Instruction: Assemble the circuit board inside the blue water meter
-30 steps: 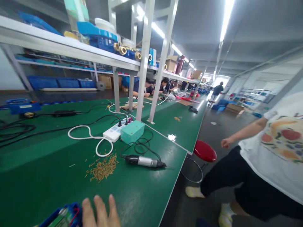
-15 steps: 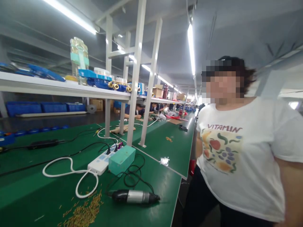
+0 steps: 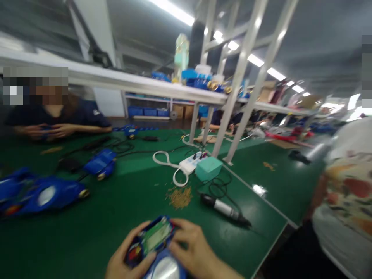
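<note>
A blue water meter (image 3: pixel 165 267) is held low in front of me, its box open on a green circuit board (image 3: pixel 157 235). My left hand (image 3: pixel 124 255) grips the box from the left, thumb along the near edge. From the right, my right hand (image 3: pixel 194 246) closes its fingers and thumb on the rim beside the board. Whether a small part sits between those fingertips is too blurred to tell. A round pale disc shows on the meter's near part. Beyond my hands lies a pile of small brass-coloured screws (image 3: pixel 180 197).
An electric screwdriver (image 3: pixel 223 209) lies right of the screws, near a teal box (image 3: pixel 208 168) and a white power strip (image 3: pixel 192 162). More blue meters (image 3: pixel 46 193) lie at left. A co-worker (image 3: pixel 58 112) sits opposite; another person (image 3: pixel 348 186) stands at right. A shelf (image 3: pixel 145 87) crosses above.
The view has swung left and down. My hands and the water meter have come into sight, along with the co-worker opposite. The standing person has shifted to the right edge.
</note>
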Available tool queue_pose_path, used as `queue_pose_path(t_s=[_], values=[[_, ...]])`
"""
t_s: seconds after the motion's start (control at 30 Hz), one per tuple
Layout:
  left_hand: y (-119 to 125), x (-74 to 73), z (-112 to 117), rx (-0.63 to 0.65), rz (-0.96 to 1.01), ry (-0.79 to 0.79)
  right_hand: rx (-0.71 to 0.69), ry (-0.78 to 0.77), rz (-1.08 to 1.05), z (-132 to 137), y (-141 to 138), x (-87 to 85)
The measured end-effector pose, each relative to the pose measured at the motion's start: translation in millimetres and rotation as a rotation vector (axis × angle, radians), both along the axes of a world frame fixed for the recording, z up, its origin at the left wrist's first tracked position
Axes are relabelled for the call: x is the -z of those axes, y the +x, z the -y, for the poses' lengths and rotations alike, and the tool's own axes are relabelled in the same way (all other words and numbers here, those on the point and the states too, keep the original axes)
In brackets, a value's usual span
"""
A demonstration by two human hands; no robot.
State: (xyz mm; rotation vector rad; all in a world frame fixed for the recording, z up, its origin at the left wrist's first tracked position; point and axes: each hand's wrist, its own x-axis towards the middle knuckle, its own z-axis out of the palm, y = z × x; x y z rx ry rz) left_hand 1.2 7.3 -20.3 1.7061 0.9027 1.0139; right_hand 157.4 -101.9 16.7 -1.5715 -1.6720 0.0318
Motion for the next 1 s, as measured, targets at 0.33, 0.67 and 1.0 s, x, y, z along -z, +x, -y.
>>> queue_pose_path(t_s=[0.33, 0.67, 1.0], values=[[-12.8, 7.4, 17.9, 0.185, 0.174, -0.079, -0.059, -0.098, -0.319, 32.8, 29.2, 28.6], [-15.9, 6.8, 19.3, 0.195, 0.185, -0.060, -0.126, -0.271, -0.399, 21.2, 27.0, 21.8], [-17.0, 3.0, 19.4, 0.197, 0.141, -0.046, -0.113, -0.336, -0.269, -2.9, 17.1, 15.9]])
